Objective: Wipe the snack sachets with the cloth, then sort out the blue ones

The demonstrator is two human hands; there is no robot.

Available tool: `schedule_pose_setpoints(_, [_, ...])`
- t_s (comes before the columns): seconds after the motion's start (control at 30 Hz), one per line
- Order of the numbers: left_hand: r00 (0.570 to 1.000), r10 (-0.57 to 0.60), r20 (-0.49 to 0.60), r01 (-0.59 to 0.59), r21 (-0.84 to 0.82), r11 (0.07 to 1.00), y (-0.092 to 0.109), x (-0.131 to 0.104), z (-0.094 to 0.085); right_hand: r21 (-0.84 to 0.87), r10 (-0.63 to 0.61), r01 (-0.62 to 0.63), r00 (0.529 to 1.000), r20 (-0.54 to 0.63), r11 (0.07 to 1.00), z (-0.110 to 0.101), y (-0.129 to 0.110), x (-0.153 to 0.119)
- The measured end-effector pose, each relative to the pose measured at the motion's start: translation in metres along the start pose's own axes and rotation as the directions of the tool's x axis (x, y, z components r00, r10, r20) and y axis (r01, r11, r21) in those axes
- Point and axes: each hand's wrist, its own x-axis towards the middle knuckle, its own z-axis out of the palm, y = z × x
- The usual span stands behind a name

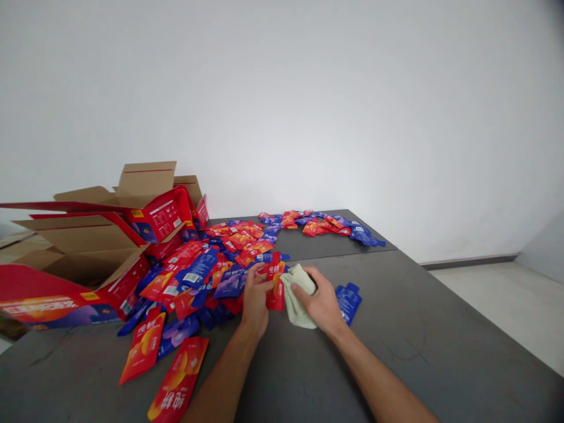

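Note:
My left hand (255,296) is closed on a red pouch (275,288) with white lettering, held upright above the table. In my right hand (321,299) is a pale green cloth (297,296), its folds hanging below the fingers. The cloth's left edge is right beside the red pouch; whether they touch I cannot tell. A blue pouch (348,302) lies on the table just past my right wrist. To the left of my left hand is a heap of red and blue pouches (194,273).
Open red cardboard boxes (57,302) with raised brown flaps stand on the left. Loose red pouches (178,382) lie near the front. A row of more pouches (326,225) runs along the far part of the grey table (440,346). A white wall (352,117) rises behind.

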Motion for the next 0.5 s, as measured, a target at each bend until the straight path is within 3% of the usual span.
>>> schedule_pose_setpoints(0.17, [0.982, -0.158, 0.100, 0.167, -0.085, 0.982, -0.007, -0.004, 0.005, -0.007, -0.153, 0.156, 0.978, 0.139, 0.988, 0.020, 0.000, -0.011])
schedule_pose_setpoints(0.23, [0.968, -0.210, 0.139, 0.230, -0.146, 0.962, -0.011, -0.006, 0.008, -0.031, -0.205, 0.211, 0.968, 0.145, 0.977, 0.021, 0.002, -0.011])
schedule_pose_setpoints(0.43, [0.939, -0.210, 0.274, 0.252, -0.129, 0.959, -0.012, -0.014, 0.016, -0.123, -0.111, 0.090, 0.978, -0.176, 0.988, 0.004, 0.016, 0.007])
schedule_pose_setpoints(0.5, [0.932, -0.205, 0.298, 0.248, -0.113, 0.962, -0.011, -0.015, 0.017, -0.126, -0.116, 0.090, 0.971, -0.209, 0.988, 0.001, 0.018, 0.009])
